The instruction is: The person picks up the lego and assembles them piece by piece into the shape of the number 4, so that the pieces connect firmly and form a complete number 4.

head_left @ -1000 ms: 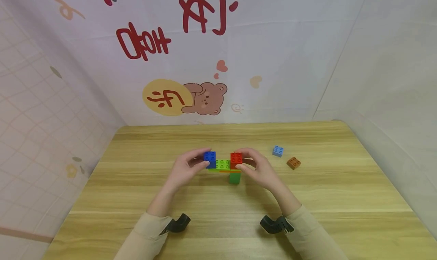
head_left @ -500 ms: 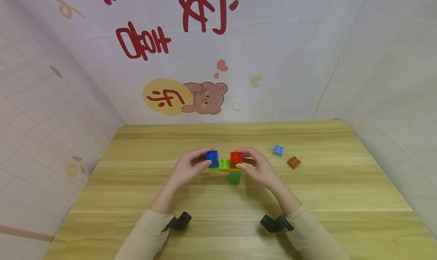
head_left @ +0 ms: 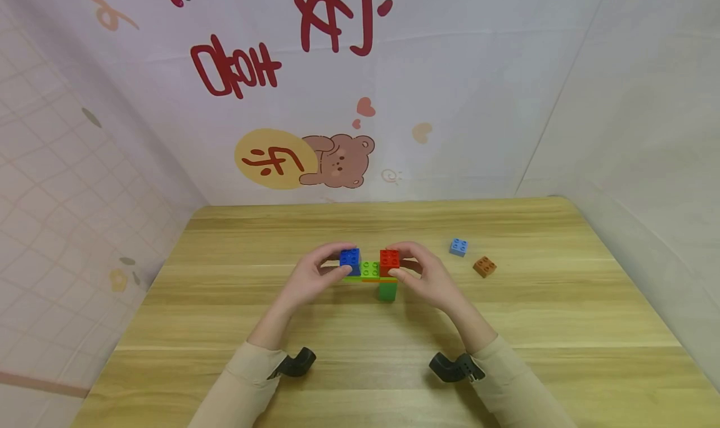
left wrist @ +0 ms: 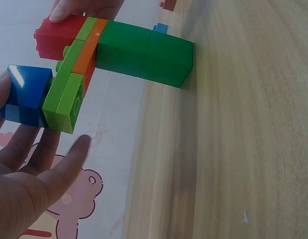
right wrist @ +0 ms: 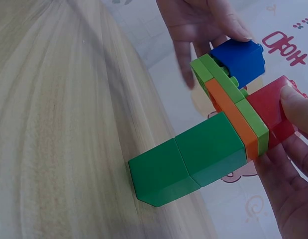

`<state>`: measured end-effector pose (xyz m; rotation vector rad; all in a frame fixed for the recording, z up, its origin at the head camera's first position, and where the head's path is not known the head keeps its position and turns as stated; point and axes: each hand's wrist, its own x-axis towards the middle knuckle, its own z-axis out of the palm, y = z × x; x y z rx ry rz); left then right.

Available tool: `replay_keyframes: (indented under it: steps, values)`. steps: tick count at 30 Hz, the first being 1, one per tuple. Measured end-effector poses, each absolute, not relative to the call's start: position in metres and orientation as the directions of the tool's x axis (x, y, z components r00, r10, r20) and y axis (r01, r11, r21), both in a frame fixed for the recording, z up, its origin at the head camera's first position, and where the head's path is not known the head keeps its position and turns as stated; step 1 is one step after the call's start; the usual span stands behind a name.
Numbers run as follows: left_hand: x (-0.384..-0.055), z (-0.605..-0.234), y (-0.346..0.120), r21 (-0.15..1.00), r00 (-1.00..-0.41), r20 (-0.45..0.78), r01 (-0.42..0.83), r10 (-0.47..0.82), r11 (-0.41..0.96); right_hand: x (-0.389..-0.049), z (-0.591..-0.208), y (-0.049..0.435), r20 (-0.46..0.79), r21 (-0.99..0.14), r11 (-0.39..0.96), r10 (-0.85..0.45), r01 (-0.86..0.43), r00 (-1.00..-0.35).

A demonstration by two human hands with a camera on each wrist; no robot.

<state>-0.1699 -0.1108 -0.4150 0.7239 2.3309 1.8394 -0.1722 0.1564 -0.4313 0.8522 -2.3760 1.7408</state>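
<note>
My left hand [head_left: 310, 278] pinches a blue building brick [head_left: 350, 262] between thumb and fingers, right at the studs on the left end of a light green brick [head_left: 370, 269]. At that brick's other end, my right hand [head_left: 423, 279] grips a red brick [head_left: 389, 262], which sits on top. Below the light green brick lies a thin orange piece [right wrist: 232, 114]. Two dark green bricks [right wrist: 188, 159], stacked as a column, support the right side from the table. In the left wrist view the left end of the light green brick [left wrist: 64, 107] juts out with nothing under it.
Off to the right on the wooden table [head_left: 360, 365] lie a light blue brick [head_left: 458, 247] and a brown brick [head_left: 485, 267]. A printed white cloth [head_left: 461, 90] hangs behind the table and along both sides.
My left hand has moved slightly right with the blue brick, bringing it over the left end of the light green brick. The right hand keeps its place on the red brick.
</note>
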Motion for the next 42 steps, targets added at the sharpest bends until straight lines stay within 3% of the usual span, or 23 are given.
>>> replay_keyframes:
  steps: [10,42]
  values:
    - [-0.168,-0.412,-0.106,0.927,-0.915,0.181,0.281,0.361,0.247,-0.172,-0.43,0.157,0.362,-0.866,0.195,-0.392,-0.461,-0.846]
    - [-0.165,-0.412,-0.095,0.949,-0.941,0.2,0.255,0.272,0.185,-0.171,-0.431,0.156,0.368,-0.857,0.215,-0.381,-0.468,-0.849]
